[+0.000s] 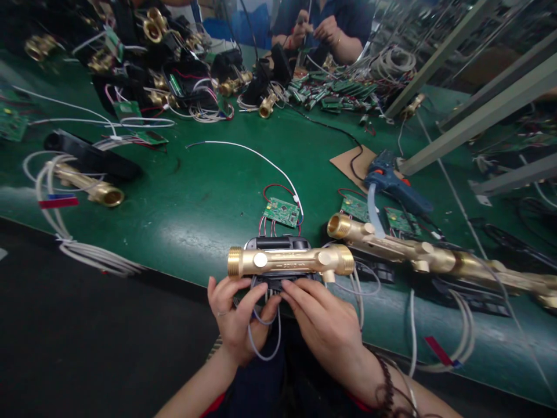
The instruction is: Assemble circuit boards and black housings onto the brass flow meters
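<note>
A brass flow-meter pipe (291,260) with threaded ends lies crosswise at the table's front edge, over a black plastic housing (275,242). My left hand (241,310) is closed, thumb and fingers pinching the housing's near edge, where grey wires loop down. From the right, my right hand (326,313) presses its fingertips on the same edge, close to the left thumb. Behind the housing a green circuit board (282,212) lies flat, joined to it by thin red and white wires. The fingers hide part of the near edge.
More brass pipes (402,248) lie at the right, beside a blue glue gun (395,183) on cardboard (348,164). Another pipe (87,184) with coiled cable is at left. Circuit boards (335,90) pile up at the back, near a co-worker's hands (315,30). Metal posts (483,113) slant at right.
</note>
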### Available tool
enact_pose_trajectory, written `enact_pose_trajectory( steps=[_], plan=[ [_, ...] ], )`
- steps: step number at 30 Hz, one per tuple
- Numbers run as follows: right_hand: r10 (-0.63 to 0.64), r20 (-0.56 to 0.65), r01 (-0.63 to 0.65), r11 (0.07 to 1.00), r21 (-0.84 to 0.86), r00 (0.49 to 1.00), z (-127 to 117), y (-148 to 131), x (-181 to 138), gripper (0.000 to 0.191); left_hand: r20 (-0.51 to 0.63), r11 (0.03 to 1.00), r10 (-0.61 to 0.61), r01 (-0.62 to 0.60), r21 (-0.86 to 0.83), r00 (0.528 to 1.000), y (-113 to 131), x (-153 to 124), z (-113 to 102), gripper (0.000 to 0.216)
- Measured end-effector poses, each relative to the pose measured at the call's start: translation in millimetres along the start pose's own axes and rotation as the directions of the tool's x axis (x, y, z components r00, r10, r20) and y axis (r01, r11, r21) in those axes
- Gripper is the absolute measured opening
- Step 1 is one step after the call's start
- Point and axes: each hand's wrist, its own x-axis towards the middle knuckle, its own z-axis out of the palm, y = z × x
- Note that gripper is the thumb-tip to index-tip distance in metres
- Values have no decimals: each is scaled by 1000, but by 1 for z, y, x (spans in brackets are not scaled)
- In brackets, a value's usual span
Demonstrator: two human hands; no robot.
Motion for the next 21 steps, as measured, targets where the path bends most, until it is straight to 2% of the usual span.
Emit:
enact_pose_trajectory(
  steps=[4,8,11,17,21],
  plan=[
    [-54,68,61,993,-105,996,-2,-1,-2,38,41,999,41,-42,16,998,0,2,-3,16],
    [-22,98,38,986,-164,995,-2,-4,-2,43,49,998,47,-50,49,998,-1,3,-4,23],
    [-30,60,37,992,-122,998,-4,-5,1,42,64,994,85,-90,67,994,-1,3,-5,27],
    [-64,-96,60,997,-49,993,0,-4,5,37,107,981,144,-156,116,984,-3,6,-7,24],
    [-19,-132,30,996,82,991,1,-3,3,32,129,963,222,-238,129,967,-11,8,-12,33]
  ],
)
